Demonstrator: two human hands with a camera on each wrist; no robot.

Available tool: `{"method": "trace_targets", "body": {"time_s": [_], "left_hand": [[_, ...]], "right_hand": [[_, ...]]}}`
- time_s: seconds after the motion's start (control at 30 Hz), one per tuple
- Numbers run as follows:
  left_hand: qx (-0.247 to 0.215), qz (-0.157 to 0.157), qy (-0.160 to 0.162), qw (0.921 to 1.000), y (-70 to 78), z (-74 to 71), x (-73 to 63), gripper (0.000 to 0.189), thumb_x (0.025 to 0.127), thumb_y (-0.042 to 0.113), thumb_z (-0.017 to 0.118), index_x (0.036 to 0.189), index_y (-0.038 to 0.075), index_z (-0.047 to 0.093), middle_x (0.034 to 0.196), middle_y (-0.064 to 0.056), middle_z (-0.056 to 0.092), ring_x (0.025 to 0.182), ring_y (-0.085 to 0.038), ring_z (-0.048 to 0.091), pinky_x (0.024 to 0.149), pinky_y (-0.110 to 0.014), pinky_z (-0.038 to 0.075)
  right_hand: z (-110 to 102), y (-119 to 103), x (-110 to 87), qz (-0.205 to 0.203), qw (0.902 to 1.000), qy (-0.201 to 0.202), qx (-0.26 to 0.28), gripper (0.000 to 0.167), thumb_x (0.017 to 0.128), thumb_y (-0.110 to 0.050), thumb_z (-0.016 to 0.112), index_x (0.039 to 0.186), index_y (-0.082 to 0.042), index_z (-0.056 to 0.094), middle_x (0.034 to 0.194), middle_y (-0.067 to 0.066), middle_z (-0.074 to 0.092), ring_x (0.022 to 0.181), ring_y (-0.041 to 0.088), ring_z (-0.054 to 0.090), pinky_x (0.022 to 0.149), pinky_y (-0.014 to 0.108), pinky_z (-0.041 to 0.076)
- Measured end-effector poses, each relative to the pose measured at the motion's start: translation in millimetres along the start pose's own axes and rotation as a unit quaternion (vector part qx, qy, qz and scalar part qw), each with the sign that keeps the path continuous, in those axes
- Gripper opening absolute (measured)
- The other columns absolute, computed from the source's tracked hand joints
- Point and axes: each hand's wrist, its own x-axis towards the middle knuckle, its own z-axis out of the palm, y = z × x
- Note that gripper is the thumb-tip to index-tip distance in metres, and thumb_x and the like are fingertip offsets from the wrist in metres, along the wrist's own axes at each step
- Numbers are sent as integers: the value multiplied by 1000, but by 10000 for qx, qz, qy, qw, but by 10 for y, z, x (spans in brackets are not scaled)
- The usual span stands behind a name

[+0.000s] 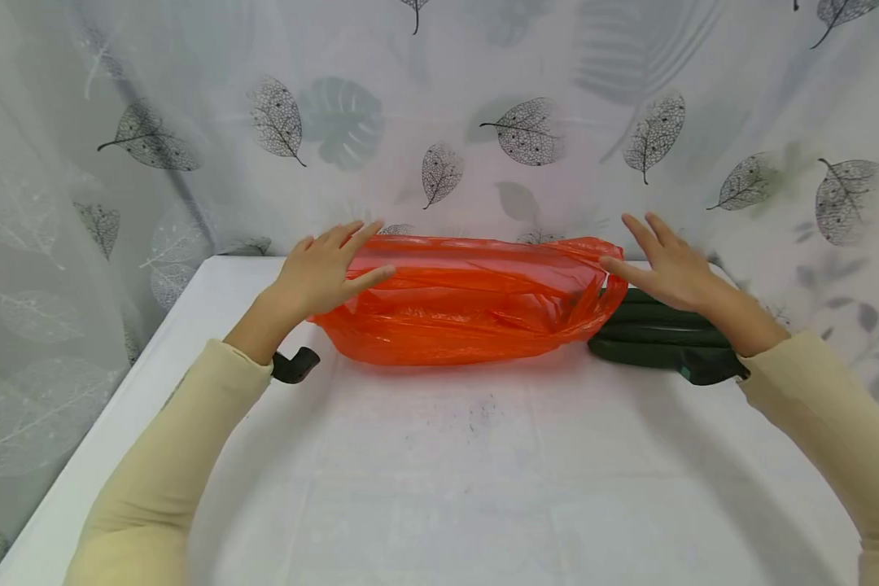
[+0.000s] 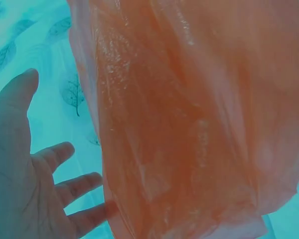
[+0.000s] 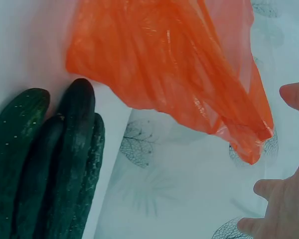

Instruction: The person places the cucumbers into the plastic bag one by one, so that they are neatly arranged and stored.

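Observation:
A thin, see-through orange-red plastic bag (image 1: 454, 313) lies spread sideways at the back of the white table. My left hand (image 1: 318, 273) is at its left end with fingers spread; in the left wrist view, a fingertip overlaps the edge of the bag (image 2: 179, 124). At the bag's right end my right hand (image 1: 670, 264) hovers with fingers extended, holding nothing. The right wrist view shows this hand (image 3: 284, 199) apart from the bag (image 3: 164, 59). Several dark green cucumbers (image 3: 72, 149) lie side by side just right of the bag, partly under my right wrist in the head view.
Behind the table (image 1: 439, 472) hangs a pale curtain (image 1: 439, 106) printed with leaves, close to the back edge. It continues along the left side. Black wrist cameras (image 1: 295, 365) hang below both wrists. A few dark specks mark the tabletop in front of the bag.

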Motion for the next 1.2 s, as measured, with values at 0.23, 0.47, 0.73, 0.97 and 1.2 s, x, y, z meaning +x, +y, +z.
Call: {"method": "trace_targets", "body": {"time_s": [0.23, 0.47, 0.73, 0.97, 1.2], "left_hand": [[-122, 89, 351, 9993, -22, 58, -69, 76, 95, 64, 40, 157, 26, 18, 158, -11, 27, 145, -31, 23, 114, -57, 19], [-139, 104, 701, 9974, -46, 110, -134, 71, 97, 57, 45, 155, 20, 27, 155, -14, 32, 143, -32, 28, 112, -58, 24], [-159, 65, 938, 9954, -66, 112, -216, 66, 98, 53, 48, 151, 16, 36, 158, -12, 26, 144, -32, 26, 111, -59, 24], [-274, 60, 1078, 9938, -98, 152, -308, 62, 97, 49, 54, 145, 12, 45, 154, -12, 33, 142, -32, 26, 110, -58, 23], [-221, 57, 1391, 9900, -115, 181, -397, 58, 95, 46, 58, 142, 11, 50, 148, -14, 41, 140, -34, 29, 108, -59, 27]], "right_hand": [[52, 43, -96, 110, 9986, -141, 503, 87, 96, -61, 34, 156, -17, -10, 159, 19, -21, 141, 56, -7, 97, 82, 5], [168, 140, -153, -58, 9949, 121, 999, 81, 100, -54, 33, 157, -9, -3, 159, 26, -14, 143, 53, -5, 102, 79, 6], [337, 261, -221, -261, 9881, 555, 1410, 72, 104, -41, 33, 155, 0, 4, 156, 33, 0, 141, 54, 4, 102, 77, 14], [454, 324, -276, -84, 9823, 743, 1715, 70, 105, -40, 33, 154, 2, 9, 152, 37, 16, 133, 59, 24, 99, 73, 28], [637, 398, -386, 494, 9753, 1204, 1787, 68, 101, -41, 45, 151, 0, 26, 139, 33, 42, 118, 55, 47, 81, 50, 52]]}}
